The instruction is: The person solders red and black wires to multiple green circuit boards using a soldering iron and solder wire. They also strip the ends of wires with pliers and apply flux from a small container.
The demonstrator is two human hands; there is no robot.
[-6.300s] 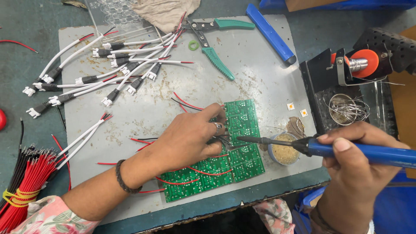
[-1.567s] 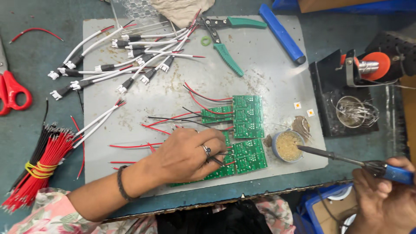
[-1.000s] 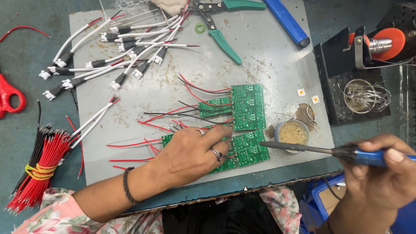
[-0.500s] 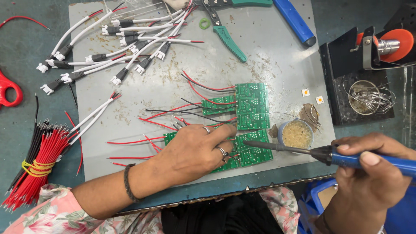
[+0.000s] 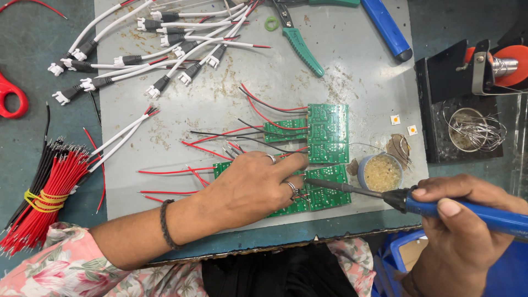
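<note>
Your left hand (image 5: 250,190) lies flat on the green circuit boards (image 5: 324,165), fingers spread and pressing them down on the grey mat (image 5: 330,71) near the front edge of the bench. Your right hand (image 5: 467,231) has its fingers wrapped around the blue soldering iron (image 5: 440,206) (thin metal tip touching a board). A small round tin (image 5: 380,171) of grainy yellow paste sits just beside.
</note>
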